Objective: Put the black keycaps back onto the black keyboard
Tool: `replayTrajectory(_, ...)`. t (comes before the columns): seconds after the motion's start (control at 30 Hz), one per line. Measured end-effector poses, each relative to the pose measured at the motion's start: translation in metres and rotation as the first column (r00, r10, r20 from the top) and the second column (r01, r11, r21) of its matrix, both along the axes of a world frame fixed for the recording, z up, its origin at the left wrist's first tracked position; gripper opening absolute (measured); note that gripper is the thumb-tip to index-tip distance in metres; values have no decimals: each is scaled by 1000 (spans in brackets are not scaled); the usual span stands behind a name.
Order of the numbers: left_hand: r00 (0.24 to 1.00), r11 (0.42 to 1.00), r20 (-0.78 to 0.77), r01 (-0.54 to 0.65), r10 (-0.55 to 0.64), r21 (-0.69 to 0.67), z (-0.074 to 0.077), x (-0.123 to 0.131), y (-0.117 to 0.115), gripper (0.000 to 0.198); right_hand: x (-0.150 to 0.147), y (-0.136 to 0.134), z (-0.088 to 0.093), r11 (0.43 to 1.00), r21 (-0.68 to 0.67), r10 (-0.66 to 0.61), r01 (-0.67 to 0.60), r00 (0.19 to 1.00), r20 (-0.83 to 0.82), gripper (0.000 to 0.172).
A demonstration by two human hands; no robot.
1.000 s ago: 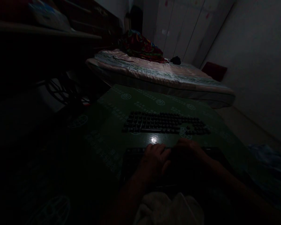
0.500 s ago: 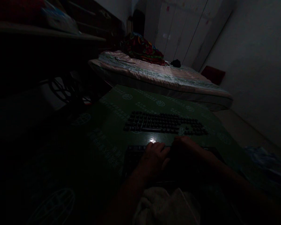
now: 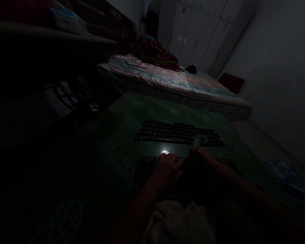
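Observation:
The scene is very dark. A black keyboard base (image 3: 146,169) lies on the green table (image 3: 112,135). My left hand (image 3: 167,167) rests on its upper middle part, fingers somewhat spread. Beside it, my right hand (image 3: 200,157) is curled over the base with its fingers bent down; whatever it holds, if anything, is hidden. Beyond the base, loose black keycaps (image 3: 178,134) are laid out in rows like a keyboard layout. A pale crumpled cloth (image 3: 180,222) sits nearest to me, below the base.
A bed (image 3: 167,76) with a red patterned blanket (image 3: 157,52) stands behind the table. To the left is a shelf or desk edge (image 3: 53,34) with a plastic bag (image 3: 68,20). Bluish cloth (image 3: 287,174) lies at the right.
The view has shifted very slightly. Both hands keep nearly the same places on the keyboard base.

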State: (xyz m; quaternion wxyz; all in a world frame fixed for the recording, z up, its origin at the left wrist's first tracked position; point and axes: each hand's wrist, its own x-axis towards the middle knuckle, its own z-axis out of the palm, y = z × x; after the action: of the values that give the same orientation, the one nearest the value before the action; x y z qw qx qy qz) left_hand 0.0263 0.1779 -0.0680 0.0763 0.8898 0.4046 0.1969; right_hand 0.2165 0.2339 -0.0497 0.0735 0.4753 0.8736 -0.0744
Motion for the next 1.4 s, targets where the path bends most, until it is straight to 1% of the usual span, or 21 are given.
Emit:
replayTrajectory(0.1,1000,1000,2,3,-3,8,-2,0,1,32,11,-10,-13,998,60,-5,8,999,-48,16)
replayTrajectory(0.2,1000,1000,5,-7,7,25,-5,1,2,32,16,-24,-24,983,185,16,19,983,-185,16)
replayTrajectory(0.27,1000,999,3,-8,7,34,-6,1,2,33,14,-33,-27,962,271,52,12,973,-226,15)
replayTrajectory(0.33,1000,999,1,-3,2,41,-7,1,2,33,9,-41,-28,935,354,119,-38,970,-210,13)
replayTrajectory(0.4,1000,999,2,0,-1,45,-6,1,2,32,4,-47,-29,900,425,178,-97,972,-155,16)
replayTrajectory(0.47,1000,999,3,-1,1,46,-6,0,2,31,-1,-50,-29,873,467,212,-141,972,-103,19)
replayTrajectory(0.57,1000,999,-3,-5,5,42,-7,0,2,33,-5,-52,-31,860,480,241,-173,967,-82,18)
replayTrajectory(0.73,1000,999,-15,-1,2,48,-6,1,3,33,-9,-53,-27,876,432,249,-213,968,-27,18)
replayTrajectory(0.8,1000,998,-16,-5,6,56,-6,1,3,34,-10,-53,-26,880,442,216,-176,976,-42,19)
replayTrajectory(0.9,1000,998,-23,-15,17,64,-8,1,3,35,-8,-54,-27,892,442,163,-98,980,-112,19)
replayTrajectory(1.0,999,997,-37,-26,29,72,-9,1,2,38,-3,-53,-29,926,378,94,-11,975,-201,18)
replayTrajectory(1.1,998,997,-52,-29,33,69,-9,0,2,40,6,-41,-25,944,312,-24,103,969,-247,20)
replayTrajectory(1.17,998,998,-54,-32,35,55,-9,0,2,41,12,-23,-19,936,314,-79,159,964,-252,23)
replayTrajectory(1.23,998,999,-48,-36,38,33,-9,0,2,41,15,3,-9,922,337,-107,190,962,-250,24)
replayTrajectory(1.3,998,999,-47,-46,46,9,-10,0,1,41,13,35,3,926,328,-112,186,966,-234,24)
replayTrajectory(1.4,997,998,-51,-62,60,-22,-11,0,1,43,3,86,18,946,260,-172,196,979,-112,24)
